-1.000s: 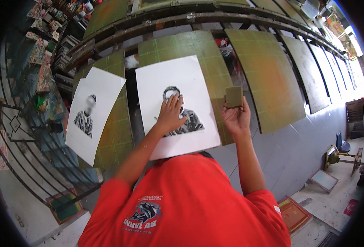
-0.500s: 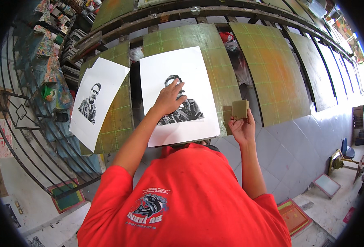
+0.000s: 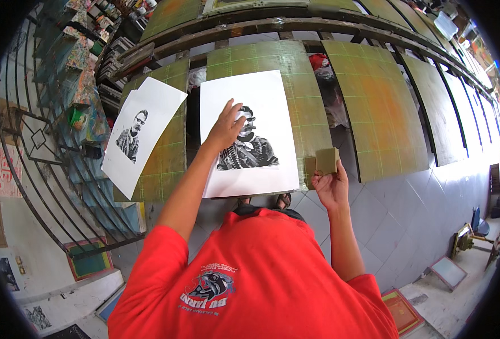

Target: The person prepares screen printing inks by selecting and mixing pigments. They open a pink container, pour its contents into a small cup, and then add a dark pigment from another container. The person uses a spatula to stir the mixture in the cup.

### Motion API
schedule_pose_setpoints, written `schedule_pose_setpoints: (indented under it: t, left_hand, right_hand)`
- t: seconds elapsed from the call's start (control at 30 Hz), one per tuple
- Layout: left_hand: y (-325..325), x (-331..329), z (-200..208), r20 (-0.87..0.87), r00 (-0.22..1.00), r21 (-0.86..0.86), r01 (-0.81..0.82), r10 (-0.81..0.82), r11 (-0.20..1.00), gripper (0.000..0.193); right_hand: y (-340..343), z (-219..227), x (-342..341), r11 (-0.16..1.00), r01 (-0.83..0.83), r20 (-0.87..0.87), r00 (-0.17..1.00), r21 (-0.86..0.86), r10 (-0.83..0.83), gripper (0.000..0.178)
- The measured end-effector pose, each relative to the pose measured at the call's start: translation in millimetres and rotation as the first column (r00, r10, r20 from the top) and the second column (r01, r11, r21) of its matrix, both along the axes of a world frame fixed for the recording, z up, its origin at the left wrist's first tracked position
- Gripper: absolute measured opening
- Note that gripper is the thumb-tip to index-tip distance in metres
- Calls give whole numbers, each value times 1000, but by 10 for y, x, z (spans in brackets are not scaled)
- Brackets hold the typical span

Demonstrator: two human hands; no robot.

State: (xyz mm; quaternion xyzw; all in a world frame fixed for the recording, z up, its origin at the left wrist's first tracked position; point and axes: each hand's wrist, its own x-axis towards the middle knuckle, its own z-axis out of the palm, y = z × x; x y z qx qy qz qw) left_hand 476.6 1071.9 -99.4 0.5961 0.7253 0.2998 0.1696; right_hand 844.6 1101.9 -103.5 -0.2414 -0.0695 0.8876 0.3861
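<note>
A large white sheet with a black portrait print (image 3: 252,152) lies on a green board (image 3: 298,96) at the middle. My left hand (image 3: 225,129) rests on it with fingers stretched out, just beside the portrait's face and partly over its left side. Near the board's right front corner, my right hand (image 3: 332,185) grips a small tan, square-faced block (image 3: 327,161), whose exact kind I cannot make out. The fingers hold it from below, with the thumb at its right side. Left of the large sheet lies a smaller-looking white print (image 3: 145,118) with a similar portrait, askew on the neighbouring board.
More green boards (image 3: 374,107) stand in a row to the right, with gaps between them. A dark rail (image 3: 250,27) runs behind them. On the left is a black metal railing (image 3: 40,186). Framed screens (image 3: 402,311) lie at lower right on the light floor.
My left hand has slid left on the sheet, uncovering more of the portrait's face. The right hand still holds the tan block, turned slightly. The whole view has shifted a little.
</note>
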Motion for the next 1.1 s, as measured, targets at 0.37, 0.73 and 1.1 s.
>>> schedule_pose_setpoints:
  t: [0.37, 0.73, 1.1]
  left_hand:
    - [-1729, 1119, 556, 825, -552, -247, -160, 121, 956, 80]
    - [-4506, 138, 241, 980, -200, -131, -577, 16, 806, 73]
    - [-5681, -232, -46, 930, -360, -260, -513, 70, 818, 46]
  right_hand:
    - [-1168, 609, -1266, -124, -610, 544, 767, 783, -341, 46]
    - [-3411, 381, -2679, -626, -435, 531, 847, 648, -39, 54]
    - [-4298, 180, -3276, -609, -477, 679, 721, 634, 142, 73]
